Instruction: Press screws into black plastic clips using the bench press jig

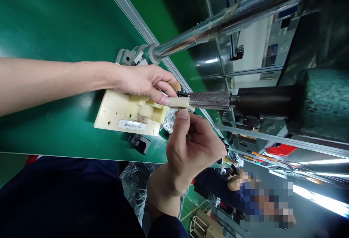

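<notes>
The view is turned on its side. My left hand (144, 81) reaches in from the left edge, its thumb pressed on a cream-coloured block-like part (178, 102) and its fingers curled behind it. From below comes my right hand (193, 143), with thumb and fingers pinched at the same part's lower edge. Anything small between those fingertips is hidden. Under and beside my left hand is a cream plastic fixture plate (109, 112) with yellowish raised blocks (160, 114) and a white printed label (131, 124). A tan patch shows at my left fingertips.
A dark metal spindle (209, 100) points at the held part. A steel column (191, 36) rises from a clamp base. A black knob (139, 143) sits beside the plate on the green table (54, 132). Clear plastic bags (136, 187) hang below; another person (231, 190) is beyond.
</notes>
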A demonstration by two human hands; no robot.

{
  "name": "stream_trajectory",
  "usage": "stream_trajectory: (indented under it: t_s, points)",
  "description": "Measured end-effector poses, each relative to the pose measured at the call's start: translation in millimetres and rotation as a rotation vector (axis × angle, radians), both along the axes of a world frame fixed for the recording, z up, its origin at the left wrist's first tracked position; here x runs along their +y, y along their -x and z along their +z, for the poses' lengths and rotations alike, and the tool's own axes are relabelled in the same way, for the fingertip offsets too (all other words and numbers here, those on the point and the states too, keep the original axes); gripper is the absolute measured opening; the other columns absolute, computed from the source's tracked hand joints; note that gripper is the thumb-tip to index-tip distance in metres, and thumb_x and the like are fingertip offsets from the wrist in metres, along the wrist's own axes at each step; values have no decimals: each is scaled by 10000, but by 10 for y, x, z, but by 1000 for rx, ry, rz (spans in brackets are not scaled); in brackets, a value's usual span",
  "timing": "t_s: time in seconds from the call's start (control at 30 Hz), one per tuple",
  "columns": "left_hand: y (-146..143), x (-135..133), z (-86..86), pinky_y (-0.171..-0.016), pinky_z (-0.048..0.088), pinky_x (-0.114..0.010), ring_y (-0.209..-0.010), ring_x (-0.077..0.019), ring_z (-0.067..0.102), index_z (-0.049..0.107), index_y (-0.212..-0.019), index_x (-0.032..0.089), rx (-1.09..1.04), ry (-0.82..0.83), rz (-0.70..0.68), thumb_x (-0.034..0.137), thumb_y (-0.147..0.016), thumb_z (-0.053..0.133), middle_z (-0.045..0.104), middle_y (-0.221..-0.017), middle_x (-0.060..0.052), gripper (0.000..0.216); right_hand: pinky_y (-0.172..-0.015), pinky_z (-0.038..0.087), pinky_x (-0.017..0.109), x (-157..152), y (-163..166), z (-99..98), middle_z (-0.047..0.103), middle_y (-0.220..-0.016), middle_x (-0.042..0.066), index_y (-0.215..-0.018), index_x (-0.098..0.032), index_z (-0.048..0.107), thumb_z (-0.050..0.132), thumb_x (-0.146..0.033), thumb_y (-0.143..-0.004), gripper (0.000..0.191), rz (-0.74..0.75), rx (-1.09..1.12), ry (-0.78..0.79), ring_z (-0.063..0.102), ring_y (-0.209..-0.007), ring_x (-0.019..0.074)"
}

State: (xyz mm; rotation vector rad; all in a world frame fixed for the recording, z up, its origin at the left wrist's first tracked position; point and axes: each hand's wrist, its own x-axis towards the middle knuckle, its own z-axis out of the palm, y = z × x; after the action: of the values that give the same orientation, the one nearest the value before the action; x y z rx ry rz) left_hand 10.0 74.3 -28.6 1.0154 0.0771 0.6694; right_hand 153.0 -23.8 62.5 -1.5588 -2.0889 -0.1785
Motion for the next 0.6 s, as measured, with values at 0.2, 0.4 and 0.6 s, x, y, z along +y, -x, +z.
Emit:
stream_trajectory:
  t_s: [0.2,0.4,0.6]
  points:
    - [-6,2,-15,-723,509,-176,-918,-117,677,584,-1134,146,0,0,-8,170,-775,709,703,-1137,-71,381,-454,282,222,56,-59,78,464,-539,-44,-683,-160,526,589,-147,-865,193,138,-333,-175,367,-463,51]
    - [-1,5,-33,-755,510,-186,-950,-125,669,586,-1155,147,10,-27,22,179,-765,724,704,-1126,-73,414,-438,262,237,76,-144,148,461,-547,-42,-706,-163,547,590,-180,-884,184,208,-466,-182,352,-456,59]
    - [14,13,-18,-753,512,-189,-927,-119,673,559,-1190,147,10,-7,-5,164,-782,710,697,-1140,-77,435,-468,354,202,-74,-299,60,501,-527,-47,-685,-170,587,583,-265,-903,237,33,-70,107,426,-457,58]
